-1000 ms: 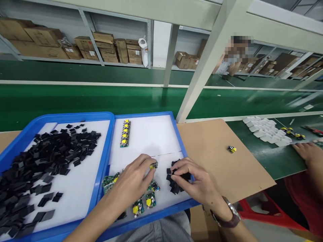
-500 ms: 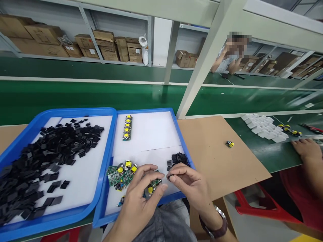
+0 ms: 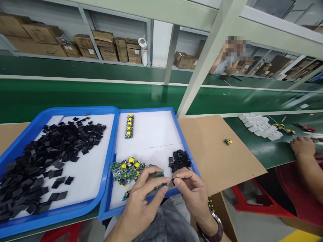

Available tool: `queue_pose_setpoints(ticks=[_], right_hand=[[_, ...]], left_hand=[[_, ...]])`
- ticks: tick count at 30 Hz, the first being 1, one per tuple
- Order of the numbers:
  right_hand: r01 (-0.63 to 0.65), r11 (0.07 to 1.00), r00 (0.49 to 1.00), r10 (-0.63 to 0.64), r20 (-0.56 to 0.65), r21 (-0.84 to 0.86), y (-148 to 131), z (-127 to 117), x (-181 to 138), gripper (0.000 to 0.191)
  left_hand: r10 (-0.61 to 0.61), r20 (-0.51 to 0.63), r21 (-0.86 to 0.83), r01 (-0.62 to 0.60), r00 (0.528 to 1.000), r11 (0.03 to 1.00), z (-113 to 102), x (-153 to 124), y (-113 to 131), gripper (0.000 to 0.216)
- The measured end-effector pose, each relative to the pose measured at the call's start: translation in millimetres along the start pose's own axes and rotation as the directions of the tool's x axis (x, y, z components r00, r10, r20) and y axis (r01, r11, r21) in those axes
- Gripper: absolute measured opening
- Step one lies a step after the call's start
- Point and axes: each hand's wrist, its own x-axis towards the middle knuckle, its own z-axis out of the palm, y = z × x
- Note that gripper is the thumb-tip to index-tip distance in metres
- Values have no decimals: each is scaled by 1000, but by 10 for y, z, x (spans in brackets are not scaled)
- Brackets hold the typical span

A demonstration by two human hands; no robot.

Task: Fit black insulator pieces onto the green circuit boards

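Observation:
A small green circuit board (image 3: 159, 175) is gripped by my left hand (image 3: 147, 195), its fingers curled over the top and its thumb below, hiding part of the board. My right hand (image 3: 191, 191) pinches a small black piece (image 3: 173, 182) between thumb and forefinger, close to the board's right end. Left of my hands, a heap of green boards with yellow parts (image 3: 127, 171) lies in the blue-rimmed tray (image 3: 178, 129). Loose black pieces (image 3: 179, 160) are piled just beyond my right hand. Farther back, several boards stand in a row (image 3: 129, 126).
A second blue tray (image 3: 108, 161) on the left holds many black pieces (image 3: 68, 141). On the brown cardboard (image 3: 204, 151) sits a single board (image 3: 227, 142). White plastic parts (image 3: 259, 126) and a co-worker's hand (image 3: 304, 148) are at the right. A slanted post (image 3: 199, 67) rises behind the trays.
The board in my left hand has turned, and its yellow part no longer shows. My right hand has moved slightly down, keeping the black piece. The view has shifted a little.

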Motion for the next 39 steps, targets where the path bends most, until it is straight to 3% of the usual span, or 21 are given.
queue_pose_setpoints(ticks=[3,6,9,13,18,25,30,39], right_hand=[[-29,1000,999,29,-36,8,20,-16,-24,3],[-66,997,997,67,-43,29,46,-2,-34,3],[-74,997,996,76,-55,35,55,34,-30,4],[-85,996,994,87,-69,29,32,68,-10,9],[-41,994,997,35,-68,-98,-20,31,7,15],[49,984,999,-49,5,-169,-73,54,-42,21],[76,973,996,-65,57,-218,-60,143,-106,25],[87,936,996,-87,16,-340,-49,181,-187,18]], left_hand=[[-79,-77,-17,78,994,997,44,-64,-43,39],[-168,-125,-62,162,978,985,89,-73,-69,36],[-127,-126,-57,120,984,991,91,-48,-58,32],[-92,-72,-53,88,993,995,51,-61,-70,43],[-145,-7,-221,140,989,965,46,-132,-184,48],[-125,-105,-227,99,987,969,94,-65,-152,36],[-129,-75,-349,95,989,932,138,-83,-140,41],[-44,-89,-153,30,995,988,136,-179,-213,46]])
